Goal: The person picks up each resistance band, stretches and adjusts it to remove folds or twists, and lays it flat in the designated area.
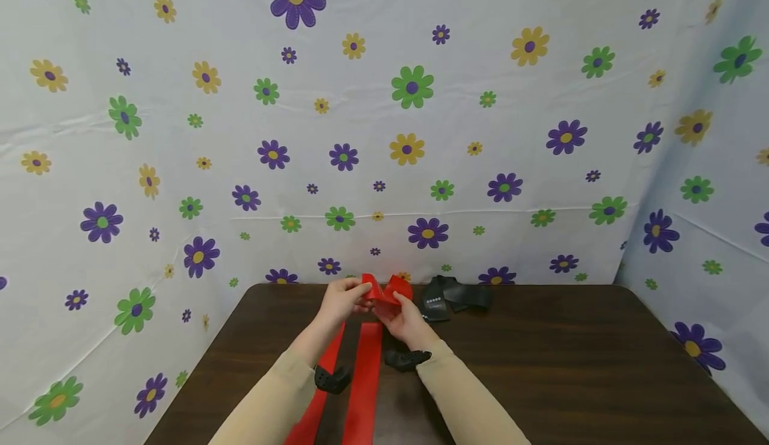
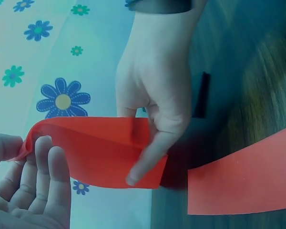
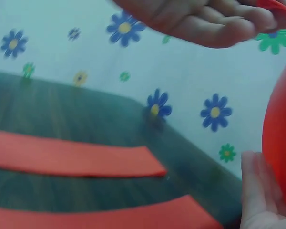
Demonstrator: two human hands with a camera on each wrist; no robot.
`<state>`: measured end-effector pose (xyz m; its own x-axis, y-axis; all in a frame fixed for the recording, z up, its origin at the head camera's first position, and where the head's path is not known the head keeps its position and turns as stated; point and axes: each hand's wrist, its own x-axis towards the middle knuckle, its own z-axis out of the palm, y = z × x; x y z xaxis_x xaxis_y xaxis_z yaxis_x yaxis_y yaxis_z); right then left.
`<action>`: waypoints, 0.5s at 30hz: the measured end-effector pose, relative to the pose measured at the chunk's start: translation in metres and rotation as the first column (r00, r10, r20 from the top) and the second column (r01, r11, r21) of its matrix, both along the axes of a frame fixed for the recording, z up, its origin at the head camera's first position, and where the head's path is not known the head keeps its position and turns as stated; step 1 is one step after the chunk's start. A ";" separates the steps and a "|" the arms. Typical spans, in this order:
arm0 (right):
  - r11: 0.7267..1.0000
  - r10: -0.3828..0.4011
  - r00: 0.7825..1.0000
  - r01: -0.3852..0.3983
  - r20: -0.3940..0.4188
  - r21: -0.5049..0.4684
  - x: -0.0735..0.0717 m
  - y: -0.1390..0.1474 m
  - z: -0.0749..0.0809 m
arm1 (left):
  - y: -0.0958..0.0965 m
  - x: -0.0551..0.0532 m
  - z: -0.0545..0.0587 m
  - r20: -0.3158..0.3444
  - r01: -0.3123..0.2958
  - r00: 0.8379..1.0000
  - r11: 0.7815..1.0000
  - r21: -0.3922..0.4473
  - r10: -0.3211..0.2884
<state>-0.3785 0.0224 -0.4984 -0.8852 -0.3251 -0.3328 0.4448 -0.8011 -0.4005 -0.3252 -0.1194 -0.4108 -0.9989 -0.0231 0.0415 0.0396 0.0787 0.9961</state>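
Observation:
A flexible red strip (image 1: 386, 293) is held up, bent into a loop, between both hands above the far part of the table. My left hand (image 1: 341, 301) pinches one folded end between thumb and fingers, clearest in the left wrist view. The right hand (image 1: 405, 318) grips the other end, its thumb across the flat face of the strip (image 2: 109, 157). Two more red strips lie lengthwise on the table below, one near the middle (image 1: 363, 381) and one partly behind the left forearm (image 1: 309, 421).
Black bands (image 1: 471, 296), bunched together, lie at the table's back edge just right of the hands. The dark wooden table (image 1: 541, 365) meets a white flower-printed sheet (image 1: 372, 111) at the back. Black wrist devices (image 1: 332, 379) hang under both wrists.

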 end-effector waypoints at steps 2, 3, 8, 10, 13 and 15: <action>0.998 -0.027 1.000 0.027 0.008 -0.053 -0.003 0.002 0.004 | 0.000 0.003 0.002 -0.016 0.000 1.000 1.000 -0.003 0.000; 0.997 -0.039 0.999 0.039 0.010 -0.072 -0.004 0.003 0.006 | 0.000 0.004 0.003 -0.021 0.001 1.000 1.000 -0.004 -0.001; 0.987 -0.105 0.994 0.105 0.012 -0.123 -0.013 0.010 0.017 | -0.004 0.011 0.006 -0.046 0.008 0.999 1.000 0.003 -0.008; 0.985 -0.129 0.992 0.129 0.007 -0.116 -0.016 0.013 0.022 | -0.006 0.013 0.007 -0.046 0.000 0.999 1.000 0.008 0.000; 0.983 -0.151 0.988 0.149 -0.009 -0.111 -0.019 0.020 0.027 | -0.009 0.016 0.009 -0.052 -0.014 0.999 1.000 0.009 0.014; 0.982 -0.158 0.987 0.155 -0.021 -0.111 -0.020 0.025 0.031 | -0.010 0.017 0.010 -0.053 -0.019 0.998 1.000 0.017 0.020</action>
